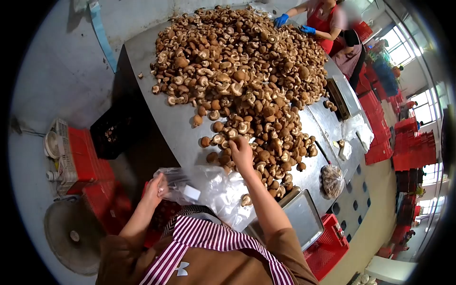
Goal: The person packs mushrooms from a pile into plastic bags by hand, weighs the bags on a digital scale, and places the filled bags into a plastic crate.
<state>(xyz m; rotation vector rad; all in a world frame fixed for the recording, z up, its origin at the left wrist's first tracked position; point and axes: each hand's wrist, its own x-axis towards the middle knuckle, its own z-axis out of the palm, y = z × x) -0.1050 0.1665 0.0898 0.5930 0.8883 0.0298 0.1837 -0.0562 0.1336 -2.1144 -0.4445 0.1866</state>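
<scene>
A large heap of brown mushrooms (237,61) covers much of the metal table (159,107). My left hand (156,186) is closed on the edge of a clear plastic bag (216,187) at the table's near edge. A white label (191,193) shows on the bag. My right hand (241,151) reaches into the near part of the heap, its fingers closed around a mushroom, partly hidden by the fingers. A single mushroom (246,200) lies by the bag, near my right forearm.
A filled bag of mushrooms (333,181), a metal tray (304,218) and a red crate (327,247) are at the right. A scale (344,96) stands farther back. Across the table, a person in blue gloves (281,20) touches the heap.
</scene>
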